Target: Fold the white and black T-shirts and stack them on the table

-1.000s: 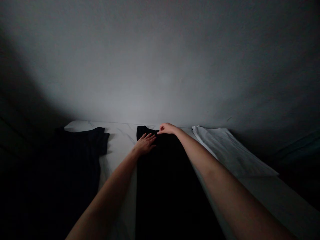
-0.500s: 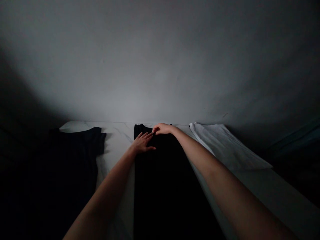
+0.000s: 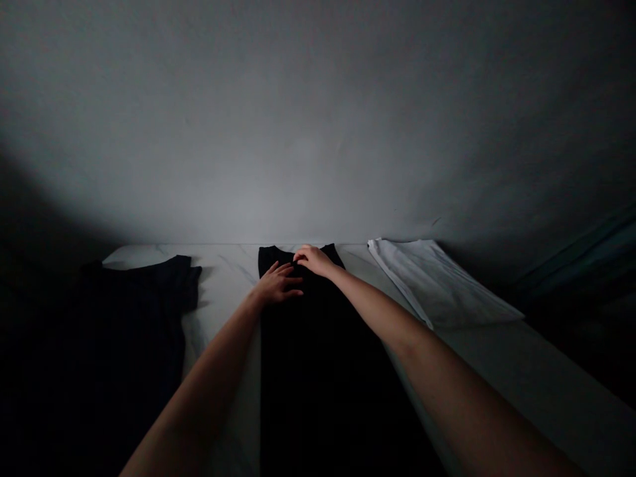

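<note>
A long black garment (image 3: 322, 371) lies flat down the middle of the table, its far end near the wall. My left hand (image 3: 278, 283) rests on it near that end, palm down with fingers apart. Just to the right and slightly farther off, my right hand (image 3: 312, 258) has its thumb and fingers pinched together on the garment's far edge. The two hands are close to each other. Low light leaves most of the black cloth without visible detail.
A dark garment (image 3: 134, 331) with a short sleeve is spread at the left. A folded whitish cloth (image 3: 442, 285) lies at the right on the white, marble-patterned table (image 3: 223, 265). Behind the table rises a grey wall (image 3: 308, 132). Darker fabric hangs at the far right.
The view has shifted a little, so the cloths appear farther left. My right wrist sits slightly lower, showing more of the garment's far right corner. Both hands stay at the same part of the garment.
</note>
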Available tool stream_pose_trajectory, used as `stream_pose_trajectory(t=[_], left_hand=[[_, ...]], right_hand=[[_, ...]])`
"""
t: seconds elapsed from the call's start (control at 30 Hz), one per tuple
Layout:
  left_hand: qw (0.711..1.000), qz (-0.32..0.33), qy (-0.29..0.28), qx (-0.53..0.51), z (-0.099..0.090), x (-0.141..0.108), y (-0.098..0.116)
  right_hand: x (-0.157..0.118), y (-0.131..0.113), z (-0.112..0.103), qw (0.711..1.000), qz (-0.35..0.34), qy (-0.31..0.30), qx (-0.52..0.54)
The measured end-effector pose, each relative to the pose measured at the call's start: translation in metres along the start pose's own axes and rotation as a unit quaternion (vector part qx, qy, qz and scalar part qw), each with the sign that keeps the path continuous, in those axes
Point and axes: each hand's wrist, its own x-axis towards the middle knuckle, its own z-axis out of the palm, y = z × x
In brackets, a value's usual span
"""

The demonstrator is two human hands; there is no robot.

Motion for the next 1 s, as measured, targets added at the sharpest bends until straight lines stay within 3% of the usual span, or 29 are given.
stream_pose_trajectory(t=[0.17,0.3,0.4,0.57,0.73,1.0], left_hand=[[1.000,0.000,0.010,-0.004,-0.005,-0.002,0.001],[0.998,0.009,0.065,-0.002,-0.011,-0.003,0.006],[0.995,0.024,0.097,-0.002,-0.010,0.000,0.009],[0.998,0.039,-0.029,0.027,-0.003,0.006,0.006],[0.997,0.030,-0.051,0.045,-0.002,0.008,0.001],[0.994,-0.002,-0.063,0.094,-0.006,0.012,0.004]], right_hand=[[-0.012,0.004,0.005,0.999,-0.002,0.039,0.025],[-0.038,0.026,0.000,0.995,-0.002,0.098,0.004],[-0.061,0.046,-0.003,0.997,0.029,0.064,-0.034],[-0.093,0.056,-0.001,0.996,0.050,-0.026,-0.063],[-0.150,0.036,-0.004,0.997,0.040,-0.038,-0.056],[-0.289,-0.038,-0.011,0.996,0.041,-0.028,-0.079]])
